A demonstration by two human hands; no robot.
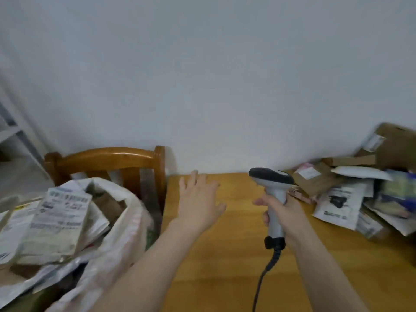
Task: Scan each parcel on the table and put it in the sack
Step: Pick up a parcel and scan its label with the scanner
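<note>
Sack is well filled, pile remains unscanned on table; left hand spread and empty, right hand gripping scanner.

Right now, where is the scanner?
Head view, right of centre: the scanner is gripped by the right hand above the table, left of the parcel pile.

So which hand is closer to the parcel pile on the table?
Right. The right hand, gripping the barcode scanner, is just beside the parcel pile; the left hand, open over the table, is farther off, toward the sack.
</note>
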